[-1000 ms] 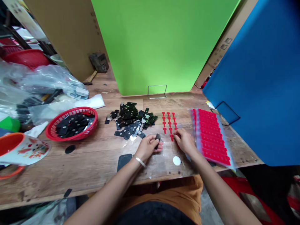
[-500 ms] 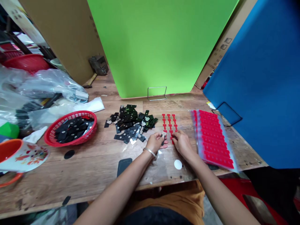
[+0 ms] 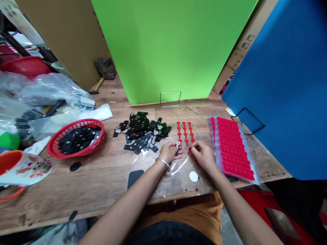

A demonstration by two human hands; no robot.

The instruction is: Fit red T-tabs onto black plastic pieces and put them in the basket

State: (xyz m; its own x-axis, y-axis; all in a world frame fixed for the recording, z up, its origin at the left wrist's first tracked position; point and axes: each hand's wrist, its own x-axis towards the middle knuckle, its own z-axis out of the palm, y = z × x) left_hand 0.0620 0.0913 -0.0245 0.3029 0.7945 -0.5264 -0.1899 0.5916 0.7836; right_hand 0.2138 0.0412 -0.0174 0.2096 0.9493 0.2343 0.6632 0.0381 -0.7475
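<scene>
My left hand (image 3: 169, 152), with a bracelet at the wrist, holds a small black flat piece (image 3: 177, 149) with a pale end between thumb and fingers. My right hand (image 3: 203, 154) is closed in a pinch at the lower right of the red T-shaped pieces (image 3: 186, 134). A bit of red (image 3: 189, 150) shows at its fingertips, partly hidden by them. The red pieces lie in rows on a clear plastic sheet (image 3: 182, 175). Left of the hands is a loose pile of black flat pieces (image 3: 139, 131), several with silvery parts.
A red basket (image 3: 52, 153) of black pieces stands left, near a patterned mug (image 3: 38, 170). Stacked sheets of red pieces (image 3: 233, 149) lie at right. A green board (image 3: 166, 51) and a blue board (image 3: 283, 92) stand behind, with wire stands. Plastic bags (image 3: 56, 88) crowd the left.
My right hand has shifted a little to the right, away from the rows, with its fingers drawn in. My left hand stays nearly in place, still holding the black piece. The view has tilted slightly.
</scene>
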